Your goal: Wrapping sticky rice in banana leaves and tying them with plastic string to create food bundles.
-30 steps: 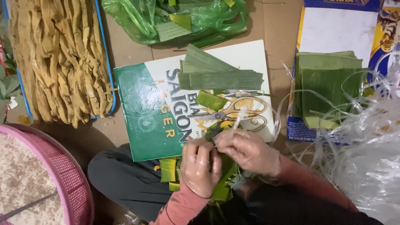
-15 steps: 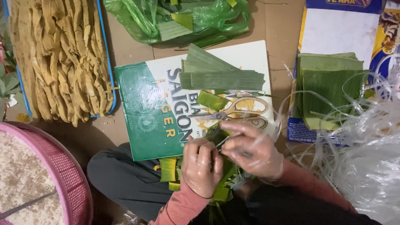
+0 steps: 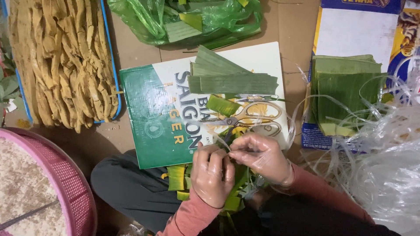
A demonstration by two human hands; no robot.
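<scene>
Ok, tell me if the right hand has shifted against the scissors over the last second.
Yes. The right hand has slid left and slightly down, away from the scissors on the flat green-and-white box, closing in on the left hand.

Even, soft overhead light, faint shadows; sharp centre, plastic strips [image 3: 385, 144] glare white, perhaps slightly overexposed

A home floor set up for food wrapping. Flattened brown cardboard [image 3: 135, 52] covers the ground, with stacked cut green banana leaves [image 3: 343, 94], a pink plastic basket of white rice [image 3: 65, 183] and a blue-rimmed tray of pale yellow strips [image 3: 65, 61].
</scene>
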